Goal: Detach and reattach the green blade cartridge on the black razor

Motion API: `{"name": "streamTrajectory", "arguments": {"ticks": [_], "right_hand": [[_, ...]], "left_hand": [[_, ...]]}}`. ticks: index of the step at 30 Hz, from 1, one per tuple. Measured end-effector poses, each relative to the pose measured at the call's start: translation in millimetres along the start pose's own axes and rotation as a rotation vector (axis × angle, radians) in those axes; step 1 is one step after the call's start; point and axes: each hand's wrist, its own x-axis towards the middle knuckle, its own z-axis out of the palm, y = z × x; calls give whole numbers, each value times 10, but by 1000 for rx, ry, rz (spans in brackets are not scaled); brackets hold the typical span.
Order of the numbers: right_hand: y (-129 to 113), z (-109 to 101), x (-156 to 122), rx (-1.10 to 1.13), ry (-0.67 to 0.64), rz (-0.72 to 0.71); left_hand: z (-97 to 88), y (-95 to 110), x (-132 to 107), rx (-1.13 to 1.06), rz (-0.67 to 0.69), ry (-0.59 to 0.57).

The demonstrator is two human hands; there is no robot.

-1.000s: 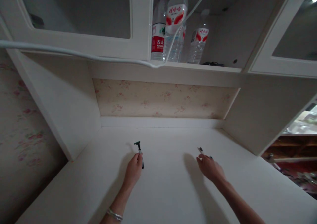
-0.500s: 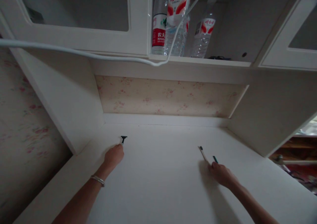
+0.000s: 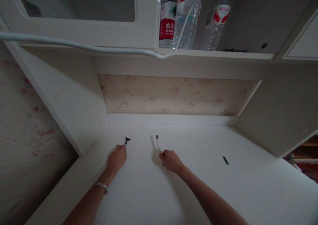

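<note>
At the left of the white tabletop [image 3: 149, 188], my left hand [image 3: 117, 158] is closed on a razor [image 3: 127, 140]; its black T-shaped head sticks out past the fingers. My right hand [image 3: 171, 160] grips a toothbrush [image 3: 158, 143] with a pale, thin handle and a dark head pointing away from me. The brush is held above the tabletop, its shadow falling to the left. A small dark green and black strip-like object [image 3: 226, 160] lies on the right side, apart from both hands; I cannot make out its kind.
Overhead, several plastic bottles [image 3: 167, 26] stand in an open section of the white cabinet [image 3: 81, 36]. A white cable [image 3: 99, 49] hangs across its front. Side panels [image 3: 64, 95] bound the tabletop left and right, with flowered wallpaper [image 3: 174, 94] at the back.
My right hand has carried the toothbrush leftward, close to the left hand, away from the dark green object. My left hand still holds the razor in about the same place. The view has shifted slightly.
</note>
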Motion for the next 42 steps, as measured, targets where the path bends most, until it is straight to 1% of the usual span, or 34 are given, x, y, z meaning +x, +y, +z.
{"name": "streamTrajectory", "arguments": {"ticks": [3,5,8,10,13,16,18,20,22,23,25,27,29,31,33,34,36,38,40,42], "right_hand": [[-475,95,245,-7,-57,-52],[-731,148,403,-21,-88,-79],[-1032,220,573,-41,-117,-105],[-1189,259,621,-48,-124,-126],[-1371,288,605,-55,-128,-169],[-1474,263,526,-58,-131,-206],[-1473,217,460,-62,-129,-218],[-1390,152,395,-68,-113,-219],[-1205,61,339,-75,-88,-206],[-1069,-1,318,-78,-76,-195],[-708,-171,285,-82,-62,-164],[-236,-413,256,-72,-75,-132],[318,-714,206,-47,-123,-93],[907,-1024,106,-34,-146,-15],[1475,-1277,-62,-45,-102,73],[1734,-1364,-168,-58,-78,114],[2181,-1441,-402,-87,-59,184],[2520,-1395,-618,-95,-68,248],[2759,-1267,-771,-84,-71,282],[2918,-1111,-844,-58,-70,281]], "left_hand": [[22,-22,-67,-27,0,68],[34,-31,-75,-43,-9,98],[55,-39,-55,-62,-27,124],[74,-49,-39,-73,-42,135],[101,-75,-28,-90,-51,141],[106,-93,-31,-108,-43,138],[92,-87,-40,-115,-40,138],[68,-66,-54,-116,-40,145],[41,-40,-70,-115,-36,155],[28,-28,-77,-112,-32,158],[9,-11,-87,-101,-20,153],[-3,-2,-91,-88,-11,140],[-8,2,-92,-87,-1,133],[-11,4,-95,-97,13,132],[-16,5,-98,-109,26,124],[-19,6,-101,-115,30,116],[-28,9,-108,-125,29,99],[-39,16,-121,-131,25,90],[-51,24,-143,-136,35,86],[-63,33,-169,-136,63,92]]}}
